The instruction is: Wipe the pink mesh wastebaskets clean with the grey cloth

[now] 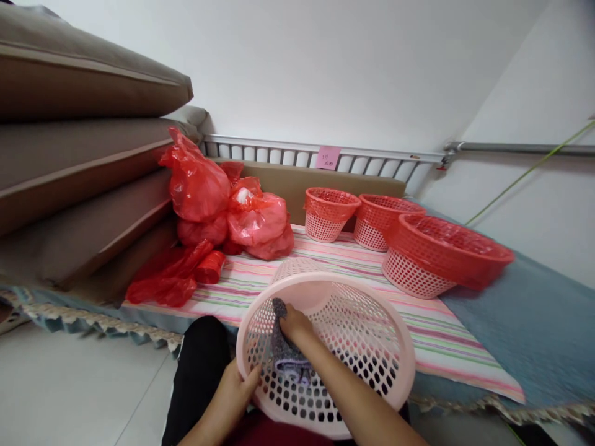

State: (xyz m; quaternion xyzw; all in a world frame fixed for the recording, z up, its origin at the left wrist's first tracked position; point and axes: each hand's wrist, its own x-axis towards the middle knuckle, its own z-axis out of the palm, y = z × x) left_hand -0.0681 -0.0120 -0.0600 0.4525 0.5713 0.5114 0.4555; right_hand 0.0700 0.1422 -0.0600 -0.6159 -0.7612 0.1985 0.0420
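A gray cloth (283, 356) is being gripped by the right hand (297, 325) inside the tilted pink basket (406, 347). The basket is being steadied at its edge by the left hand (239, 381); were that grasp loosened, it could be rolled across the striped sheet (446, 347). If the cloth is being dragged along the perforated wall, it could be snagged.

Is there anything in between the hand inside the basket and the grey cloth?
Nothing visible: the right hand grips the grey cloth directly, inside the pale pink basket. The left hand holds its rim.
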